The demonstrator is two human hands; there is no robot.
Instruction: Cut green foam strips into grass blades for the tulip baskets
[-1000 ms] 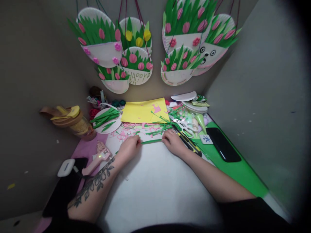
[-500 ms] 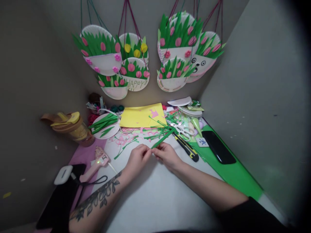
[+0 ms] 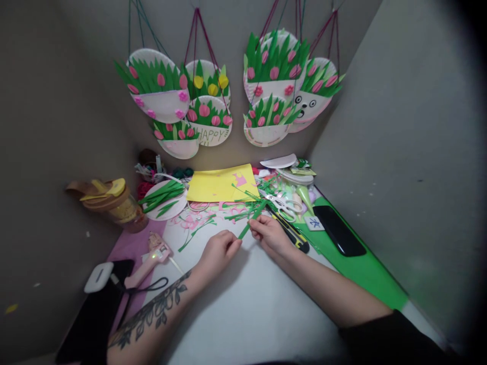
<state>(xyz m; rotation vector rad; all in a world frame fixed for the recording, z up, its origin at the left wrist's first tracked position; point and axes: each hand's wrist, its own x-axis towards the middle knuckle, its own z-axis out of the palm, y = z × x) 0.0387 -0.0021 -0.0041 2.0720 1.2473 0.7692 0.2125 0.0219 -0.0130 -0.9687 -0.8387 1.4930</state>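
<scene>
My right hand (image 3: 271, 234) pinches a narrow green paper strip (image 3: 251, 219) that slants up and away toward a pile of green strips (image 3: 245, 208). My left hand (image 3: 217, 251), on a tattooed forearm, hovers just left of the strip's lower end with the fingers curled and nothing visible in them. Both hands are above a white sheet (image 3: 247, 304) on the table.
A yellow sheet (image 3: 220, 183), a paper plate of green leaves (image 3: 164, 198), scissors (image 3: 283, 203), a utility knife (image 3: 291, 232) and a black phone (image 3: 338, 230) lie around. A pink glue gun (image 3: 150, 258) sits left. Paper-plate flower baskets (image 3: 160, 94) hang on the wall.
The strip went from lying flat between both hands to being lifted; now only my right hand holds it and my left hand has drawn slightly away.
</scene>
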